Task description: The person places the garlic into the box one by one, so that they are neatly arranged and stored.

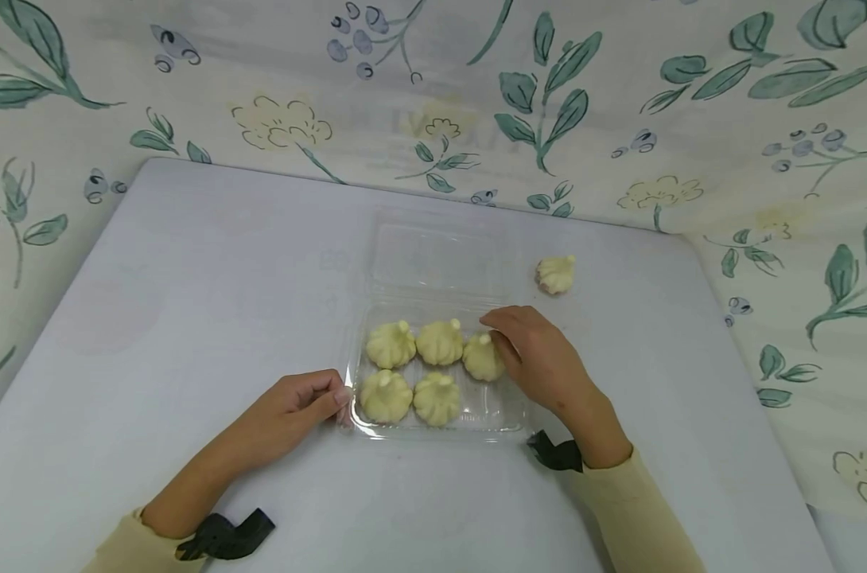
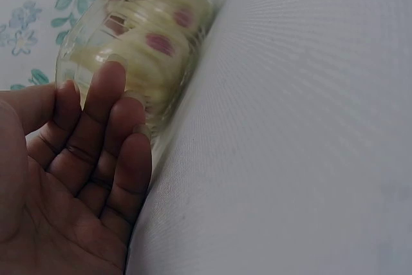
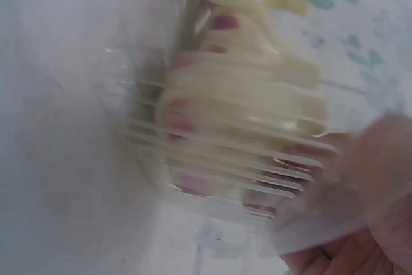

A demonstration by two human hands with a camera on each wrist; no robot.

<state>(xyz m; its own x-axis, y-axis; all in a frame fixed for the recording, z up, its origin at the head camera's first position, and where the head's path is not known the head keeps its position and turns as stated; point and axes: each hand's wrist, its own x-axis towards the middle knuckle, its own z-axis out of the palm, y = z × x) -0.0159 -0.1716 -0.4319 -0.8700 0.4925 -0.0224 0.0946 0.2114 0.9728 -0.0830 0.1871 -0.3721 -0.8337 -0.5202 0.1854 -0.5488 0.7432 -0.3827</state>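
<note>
A clear plastic clamshell box lies with its lid folded back on the table. Inside are several pale yellow garlic bulbs, ribbed and short-stemmed; the left wrist view shows purplish patches on the bulbs. At the box's left rim, my left hand pinches the edge between thumb and fingers. My right hand reaches over the right side, thumb and fingers around the back-right garlic bulb. Through the ribbed wall in the blurred right wrist view, garlic bulbs show near the right fingers.
One more garlic bulb lies on the white table, right of the lid. Patterned cloth with leaves and flowers hangs behind the table and along its sides. Black straps sit at both wrists.
</note>
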